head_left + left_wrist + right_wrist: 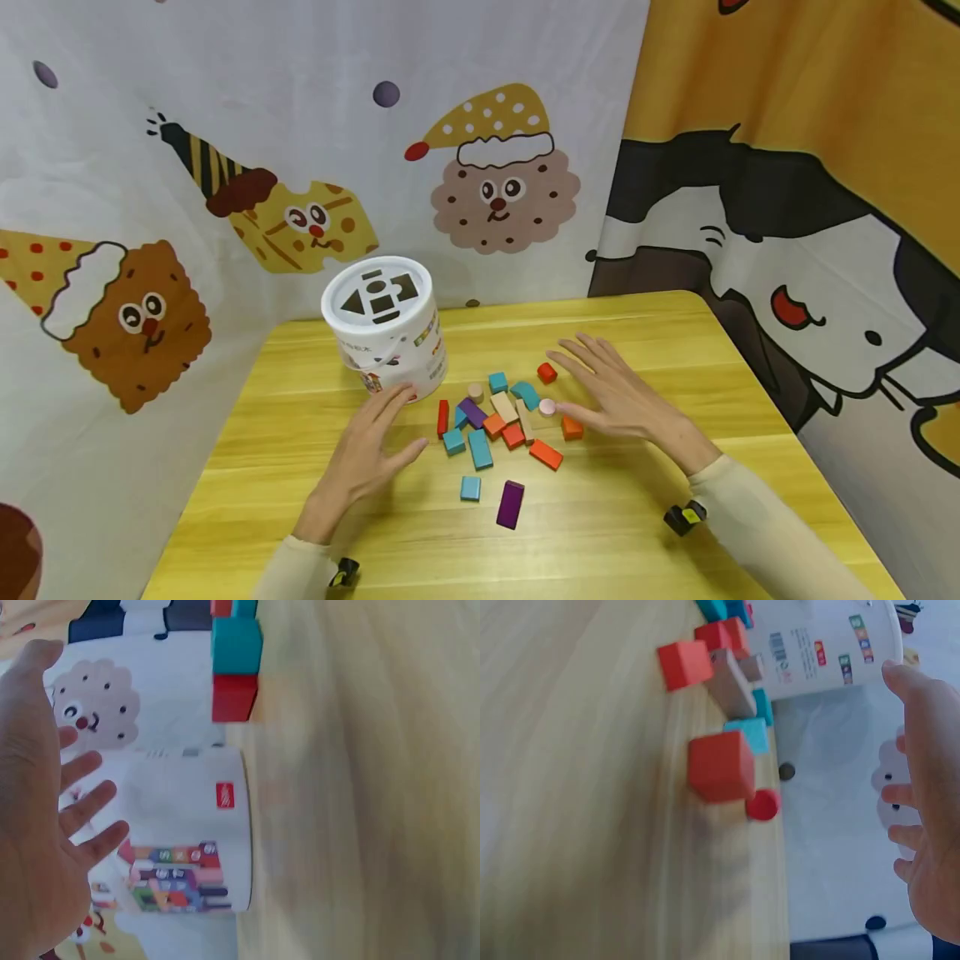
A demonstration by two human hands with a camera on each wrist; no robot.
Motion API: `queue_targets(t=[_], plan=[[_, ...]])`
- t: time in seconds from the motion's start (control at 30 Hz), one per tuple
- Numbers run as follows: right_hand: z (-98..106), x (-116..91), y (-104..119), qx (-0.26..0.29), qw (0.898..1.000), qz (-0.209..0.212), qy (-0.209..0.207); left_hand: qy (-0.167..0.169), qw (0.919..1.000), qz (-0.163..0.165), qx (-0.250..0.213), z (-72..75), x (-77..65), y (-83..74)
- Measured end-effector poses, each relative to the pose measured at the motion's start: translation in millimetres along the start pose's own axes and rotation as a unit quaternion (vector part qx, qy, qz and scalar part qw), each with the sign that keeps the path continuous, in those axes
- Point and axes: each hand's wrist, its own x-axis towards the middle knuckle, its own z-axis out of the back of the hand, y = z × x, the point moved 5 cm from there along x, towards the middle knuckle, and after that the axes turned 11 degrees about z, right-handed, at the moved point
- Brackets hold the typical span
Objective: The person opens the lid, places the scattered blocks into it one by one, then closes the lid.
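Colored toy building blocks lie in a loose group on the wooden table, between my two hands. My left hand [365,454] hovers left of them with fingers spread, near a red block [443,418] and the white bucket [431,367]. On the other side my right hand [618,392] reaches over the table, fingers extended, holding nothing. Its thumb overlaps a pale pink round block [547,407] in the head view; an orange block [572,428] and a red cylinder [547,372] are close by. Toward the front lie a purple block [511,505] and a light blue block [470,488].
The bucket has a white lid [378,292] with shaped holes and a thin handle; it stands at the table's back left. A cartoon-printed curtain [510,50] hangs right behind the table [600,533]. Black bands [684,518] are on both wrists.
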Motion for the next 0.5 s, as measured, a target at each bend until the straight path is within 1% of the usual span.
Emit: queue_targets(t=[0.17,0.3,0.5], plan=[[1,22,10,0.03,0.999,0.011,-0.006,-0.067,0.9974,0.006,-0.028,19.0,-0.9,8.1],[0,41,16,0.056,0.998,0.021,-0.015,-0.116,0.9916,0.02,-0.053,32.4,1.8,17.5],[-7,70,27,0.1,0.994,0.025,-0.028,-0.171,0.9791,0.07,-0.085,50.5,11.8,37.2]])
